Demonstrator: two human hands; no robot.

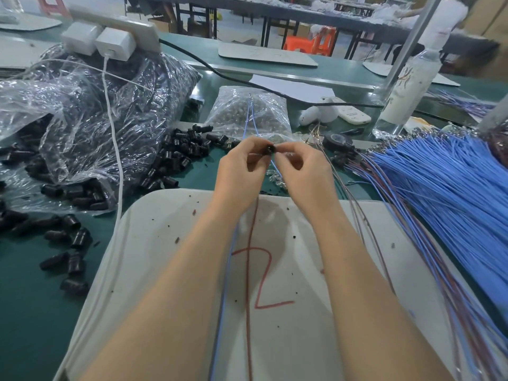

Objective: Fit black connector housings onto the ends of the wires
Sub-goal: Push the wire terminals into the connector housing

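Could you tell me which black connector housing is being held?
The connector housing pinched between the left hand and right hand; the loose housings lie untouched.

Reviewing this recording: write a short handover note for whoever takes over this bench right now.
Left hand: pinches the black housing above the white board.
Right hand: pinches the housing's other end. The fingers hide whether a wire tip is seated.
Wires: blue wires and a red wire run under the hands.
Stock: loose housings on the green table to the left, blue wire bundle to the right.
Done: no finished count visible.
Left: complete this fit, then work through the bundle.
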